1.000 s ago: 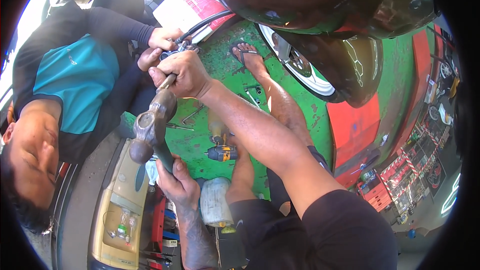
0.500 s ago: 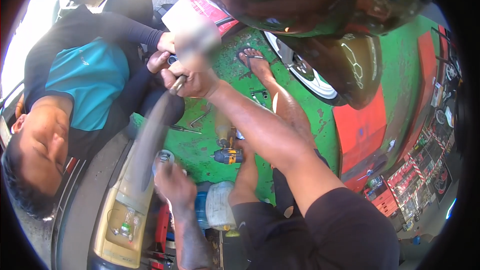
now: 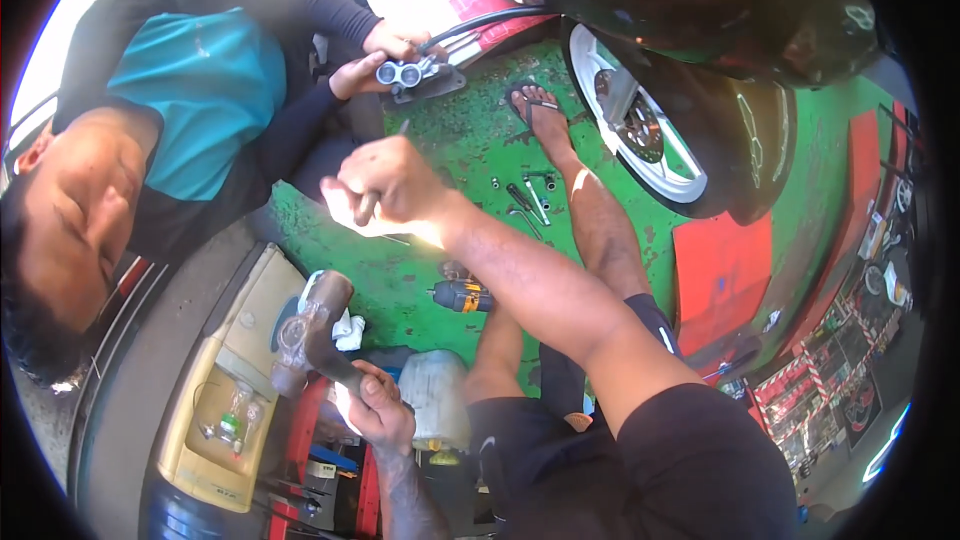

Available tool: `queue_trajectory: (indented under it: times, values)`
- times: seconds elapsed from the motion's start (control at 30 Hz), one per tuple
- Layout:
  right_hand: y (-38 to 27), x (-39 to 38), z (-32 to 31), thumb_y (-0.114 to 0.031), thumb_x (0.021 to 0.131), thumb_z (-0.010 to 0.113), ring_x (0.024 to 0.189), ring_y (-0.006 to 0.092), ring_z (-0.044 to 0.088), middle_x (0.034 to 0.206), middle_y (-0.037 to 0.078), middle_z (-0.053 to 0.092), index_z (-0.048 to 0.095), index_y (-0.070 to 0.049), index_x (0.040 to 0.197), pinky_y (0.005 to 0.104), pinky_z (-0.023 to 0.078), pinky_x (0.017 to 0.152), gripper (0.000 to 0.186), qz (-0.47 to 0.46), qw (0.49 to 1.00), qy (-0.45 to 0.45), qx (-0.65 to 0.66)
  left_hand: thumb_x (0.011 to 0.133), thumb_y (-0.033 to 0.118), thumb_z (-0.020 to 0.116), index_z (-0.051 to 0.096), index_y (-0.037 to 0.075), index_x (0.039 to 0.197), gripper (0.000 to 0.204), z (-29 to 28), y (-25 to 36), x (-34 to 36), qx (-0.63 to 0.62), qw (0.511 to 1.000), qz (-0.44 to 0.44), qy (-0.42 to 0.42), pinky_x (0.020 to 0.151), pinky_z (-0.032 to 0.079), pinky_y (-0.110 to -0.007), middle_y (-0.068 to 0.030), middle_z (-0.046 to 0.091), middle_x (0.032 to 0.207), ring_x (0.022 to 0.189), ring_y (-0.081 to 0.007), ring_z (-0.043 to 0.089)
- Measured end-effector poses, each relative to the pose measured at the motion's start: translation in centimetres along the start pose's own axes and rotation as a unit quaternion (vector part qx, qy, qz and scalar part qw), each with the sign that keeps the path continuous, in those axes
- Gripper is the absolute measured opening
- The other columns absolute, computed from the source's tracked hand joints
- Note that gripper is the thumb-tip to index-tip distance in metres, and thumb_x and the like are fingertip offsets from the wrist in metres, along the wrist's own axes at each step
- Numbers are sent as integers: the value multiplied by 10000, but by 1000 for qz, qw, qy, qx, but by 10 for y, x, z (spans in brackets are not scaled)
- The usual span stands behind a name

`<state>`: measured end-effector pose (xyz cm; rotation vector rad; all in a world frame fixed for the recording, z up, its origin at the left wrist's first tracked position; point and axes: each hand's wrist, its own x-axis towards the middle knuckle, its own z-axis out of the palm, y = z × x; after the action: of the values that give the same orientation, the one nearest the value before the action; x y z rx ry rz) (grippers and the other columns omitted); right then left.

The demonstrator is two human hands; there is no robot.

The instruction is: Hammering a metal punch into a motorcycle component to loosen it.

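Observation:
My left hand [image 3: 378, 408] is closed around the handle of a hammer [image 3: 300, 335], whose worn metal head is raised at the lower left. In front of me, my right hand [image 3: 392, 180] is closed in a fist around a thin metal rod [image 3: 368, 204]; its narrow tip sticks out above the knuckles, and its exact kind is not clear. Just beyond, a co-worker's hands [image 3: 365, 68] hold a silver brake caliper [image 3: 408, 76] with two round bores and a black hose attached. My right hand is apart from the caliper.
A motorcycle's front wheel [image 3: 640, 130] with a brake disc stands at the upper right. On the green floor [image 3: 420, 325] lie a yellow-and-black cordless drill [image 3: 462, 295] and several hand tools [image 3: 530, 198]. A white plastic container [image 3: 436, 395] and a cream panel [image 3: 215, 420] are at lower left.
My right hand has drawn back with the rod from the co-worker's hands, leaving the caliper in view. The hammer, blurred before, now shows clearly in my left hand.

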<state>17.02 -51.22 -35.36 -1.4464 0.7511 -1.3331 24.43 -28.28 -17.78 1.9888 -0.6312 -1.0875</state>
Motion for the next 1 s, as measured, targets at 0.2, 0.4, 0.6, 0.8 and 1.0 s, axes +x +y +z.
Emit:
queue_trajectory:
  times: [0.2, 0.4, 0.6, 0.8, 1.0]
  values:
    - [30, 10, 16, -151, 823, 757, 497, 299, 603, 512, 85, 524, 480, -98, 520, 420, 460, 468, 414, 9, 995, 5, -97, 1053, 332, 613, 531, 35, 1114, 314, -9, -31, 12, -32, 993, -81, 85, 460, 259, -218, 15, 460, 715, 520, -37, 355]
    - [34, 17, 17, -75, 831, 733, 491, 288, 584, 529, 94, 529, 530, -84, 545, 400, 446, 482, 350, -14, 997, 8, -81, 1039, 322, 644, 540, 41, 1130, 314, -33, -51, 30, -246, 937, -228, 97, 452, 281, -203, 24, 469, 720, 516, -30, 385]
    - [43, 23, 20, -73, 827, 735, 496, 287, 595, 535, 100, 544, 526, -85, 542, 393, 449, 481, 353, -48, 996, -12, -76, 1054, 369, 552, 543, 23, 1105, 350, -47, -61, 56, -447, 830, -330, 57, 439, 313, -230, -12, 488, 724, 518, -75, 412]
    - [49, 26, 28, -166, 824, 749, 478, 295, 594, 519, 85, 555, 546, -114, 520, 406, 452, 466, 369, -21, 996, 9, -89, 1086, 232, 430, 554, -35, 1092, 294, -26, -36, 67, -353, 897, -258, 62, 413, 354, -258, -57, 501, 723, 499, -125, 433]
    - [43, 30, 34, -167, 826, 748, 486, 298, 603, 521, 89, 559, 529, -107, 517, 409, 462, 477, 383, -10, 995, 33, -92, 979, 305, 702, 535, -14, 1080, 374, -2, -12, 67, -32, 984, -146, 101, 454, 267, -200, 27, 436, 721, 520, -24, 375]
